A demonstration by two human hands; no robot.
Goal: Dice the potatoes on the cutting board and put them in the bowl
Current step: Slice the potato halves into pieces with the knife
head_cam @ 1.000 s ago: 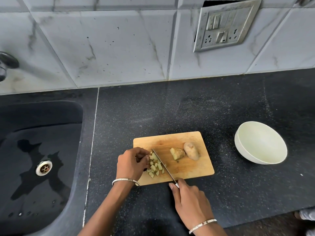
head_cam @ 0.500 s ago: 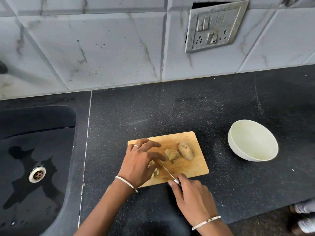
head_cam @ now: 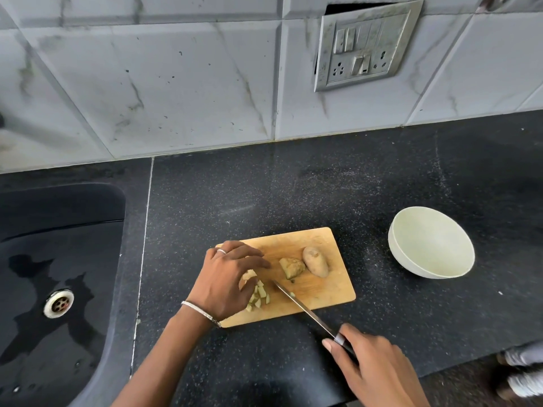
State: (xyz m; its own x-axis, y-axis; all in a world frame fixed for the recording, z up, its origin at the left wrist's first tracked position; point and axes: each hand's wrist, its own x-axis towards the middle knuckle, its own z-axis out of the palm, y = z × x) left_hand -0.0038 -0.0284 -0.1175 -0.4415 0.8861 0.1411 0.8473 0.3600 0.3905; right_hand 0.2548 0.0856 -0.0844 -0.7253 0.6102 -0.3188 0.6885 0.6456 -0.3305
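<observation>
Black speckled stone makes up the surface (head_cam: 293,186), with a dark sink (head_cam: 58,207) to the left and marbled wall tiles behind. A wooden cutting board (head_cam: 323,295) lies near the front edge. On it are a whole potato (head_cam: 316,261), a cut half potato (head_cam: 291,267) touching it, and a heap of diced pieces (head_cam: 260,295) toward the board's left end. The bowl (head_cam: 435,242) stands well apart to the right and holds nothing.

The left hand (head_cam: 226,280) arches over the dice with its fingers bent; whether it grasps any pieces underneath I cannot tell. The right hand (head_cam: 373,368) is clenched round the handle of the knife (head_cam: 302,306), whose tip rests on the board just beside the heap and close to the left thumb.

Judging from this, the main danger is that closeness: a blade sliding leftward could nick the thumb. Dice are small and probably damp, so a scooped handful may shed pieces onto the surface on the way to the bowl. The round potato could also roll if bumped.
</observation>
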